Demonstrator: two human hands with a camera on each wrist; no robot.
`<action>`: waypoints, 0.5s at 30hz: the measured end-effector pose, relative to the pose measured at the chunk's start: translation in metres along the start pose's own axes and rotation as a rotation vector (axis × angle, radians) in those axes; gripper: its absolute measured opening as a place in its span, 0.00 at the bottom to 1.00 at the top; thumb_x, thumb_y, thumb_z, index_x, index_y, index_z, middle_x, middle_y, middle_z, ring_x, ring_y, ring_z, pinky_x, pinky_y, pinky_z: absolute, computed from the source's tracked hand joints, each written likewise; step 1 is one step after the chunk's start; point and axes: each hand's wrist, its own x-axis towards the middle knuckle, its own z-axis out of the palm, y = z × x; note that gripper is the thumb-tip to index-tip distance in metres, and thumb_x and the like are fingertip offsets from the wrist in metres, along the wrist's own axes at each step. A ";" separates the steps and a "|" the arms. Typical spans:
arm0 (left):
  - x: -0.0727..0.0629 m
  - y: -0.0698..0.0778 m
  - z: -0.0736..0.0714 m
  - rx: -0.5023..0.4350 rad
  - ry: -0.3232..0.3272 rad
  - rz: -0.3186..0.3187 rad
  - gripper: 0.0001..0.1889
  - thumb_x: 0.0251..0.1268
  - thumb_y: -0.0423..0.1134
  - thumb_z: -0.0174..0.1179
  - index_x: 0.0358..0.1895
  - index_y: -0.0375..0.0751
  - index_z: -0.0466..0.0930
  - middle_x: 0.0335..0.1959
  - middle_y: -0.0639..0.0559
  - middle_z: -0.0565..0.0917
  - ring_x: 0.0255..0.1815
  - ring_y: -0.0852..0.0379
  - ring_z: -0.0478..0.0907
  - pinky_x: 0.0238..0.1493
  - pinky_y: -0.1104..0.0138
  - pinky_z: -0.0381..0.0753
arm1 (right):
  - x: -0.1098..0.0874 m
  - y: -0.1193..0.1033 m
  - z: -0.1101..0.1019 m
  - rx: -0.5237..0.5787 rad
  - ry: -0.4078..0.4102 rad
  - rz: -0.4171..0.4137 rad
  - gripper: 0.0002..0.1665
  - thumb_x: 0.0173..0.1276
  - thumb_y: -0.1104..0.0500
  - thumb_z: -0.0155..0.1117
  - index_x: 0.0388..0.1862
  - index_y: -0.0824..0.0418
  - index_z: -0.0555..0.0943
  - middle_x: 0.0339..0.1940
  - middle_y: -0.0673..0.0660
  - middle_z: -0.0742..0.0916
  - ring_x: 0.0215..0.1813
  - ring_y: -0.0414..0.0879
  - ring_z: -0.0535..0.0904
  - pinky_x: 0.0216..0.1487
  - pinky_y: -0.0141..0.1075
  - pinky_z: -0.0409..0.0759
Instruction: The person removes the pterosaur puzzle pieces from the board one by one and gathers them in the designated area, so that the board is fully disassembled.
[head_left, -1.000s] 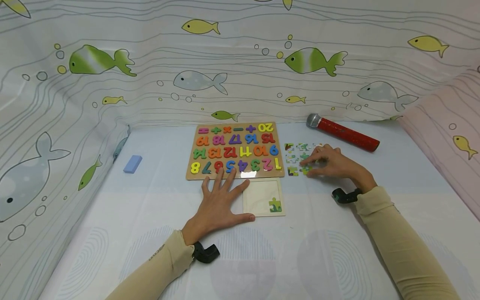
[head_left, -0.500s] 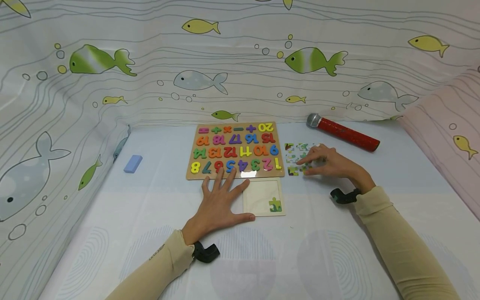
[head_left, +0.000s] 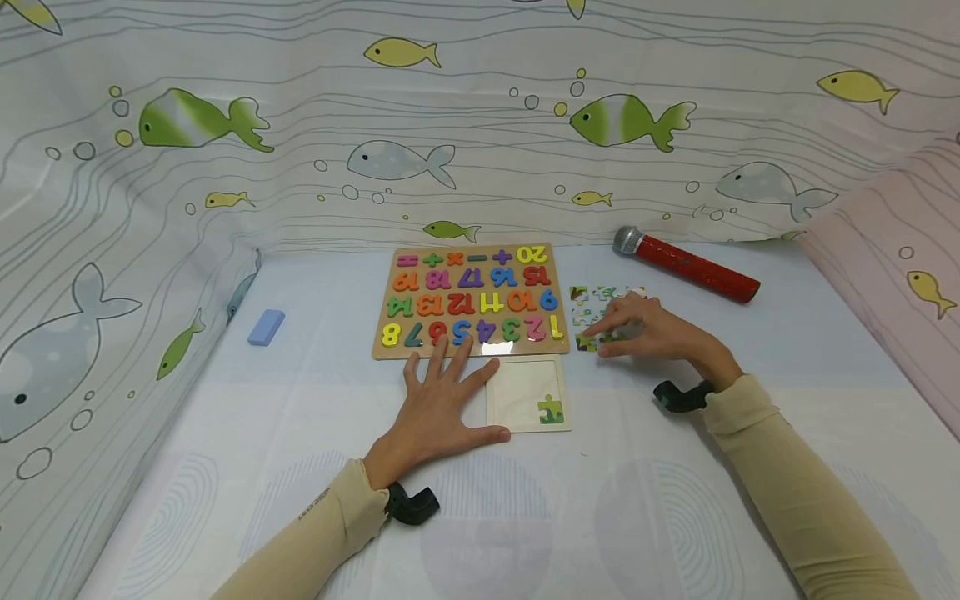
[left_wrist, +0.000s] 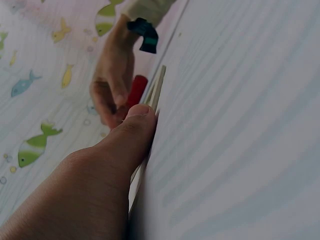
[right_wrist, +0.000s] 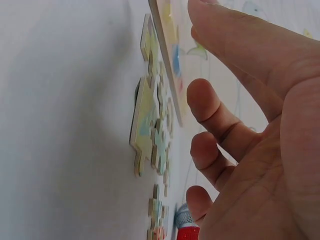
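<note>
My left hand point(head_left: 435, 408) lies with its fingers spread. Its thumb and index finger rest along the left side of a square wooden puzzle tray point(head_left: 521, 387), and other fingertips reach the edge of the number board point(head_left: 381, 353). One green jigsaw piece point(head_left: 551, 411) sits in the tray's lower right corner. To the right of the board, several loose jigsaw pieces point(head_left: 581, 310) lie in rows, partly hidden under my right hand point(head_left: 656, 329). In the right wrist view its fingers are loosely bent, apart from the jigsaw pieces point(right_wrist: 145, 120), with nothing between them.
A red microphone point(head_left: 693, 267) with a silver head lies behind the loose pieces. At the far left is a blue block point(head_left: 266, 327). Fish-printed cloth point(head_left: 480, 125) hangs behind and at both sides of the table point(head_left: 525, 533).
My right hand has moved slightly left and toward me over the loose jigsaw pieces. The left hand and the tray have stayed where they were.
</note>
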 end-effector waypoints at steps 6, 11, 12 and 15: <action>0.001 0.000 0.001 -0.001 0.000 -0.004 0.54 0.47 0.83 0.57 0.80 0.67 0.57 0.86 0.47 0.45 0.86 0.34 0.33 0.70 0.26 0.34 | 0.002 -0.008 0.002 0.026 -0.022 -0.019 0.19 0.61 0.53 0.78 0.51 0.47 0.90 0.40 0.53 0.84 0.49 0.50 0.67 0.53 0.50 0.54; 0.001 0.000 0.000 -0.002 -0.005 -0.008 0.55 0.47 0.83 0.56 0.80 0.67 0.56 0.86 0.47 0.45 0.86 0.34 0.33 0.71 0.26 0.34 | 0.003 -0.013 0.007 0.045 -0.034 -0.018 0.18 0.59 0.54 0.80 0.50 0.47 0.91 0.40 0.52 0.84 0.49 0.50 0.68 0.54 0.50 0.55; 0.001 0.000 0.000 -0.001 -0.004 -0.008 0.55 0.47 0.83 0.57 0.80 0.67 0.56 0.86 0.47 0.45 0.86 0.34 0.33 0.71 0.26 0.34 | 0.004 -0.014 0.008 0.045 -0.035 -0.022 0.18 0.59 0.54 0.80 0.50 0.47 0.91 0.39 0.52 0.84 0.49 0.50 0.68 0.54 0.50 0.55; 0.001 0.001 0.000 0.001 -0.003 -0.008 0.55 0.46 0.83 0.57 0.80 0.67 0.57 0.86 0.47 0.45 0.86 0.34 0.33 0.71 0.26 0.34 | 0.004 -0.016 0.012 0.032 -0.039 -0.035 0.18 0.59 0.53 0.80 0.50 0.45 0.91 0.39 0.50 0.85 0.47 0.50 0.68 0.52 0.48 0.55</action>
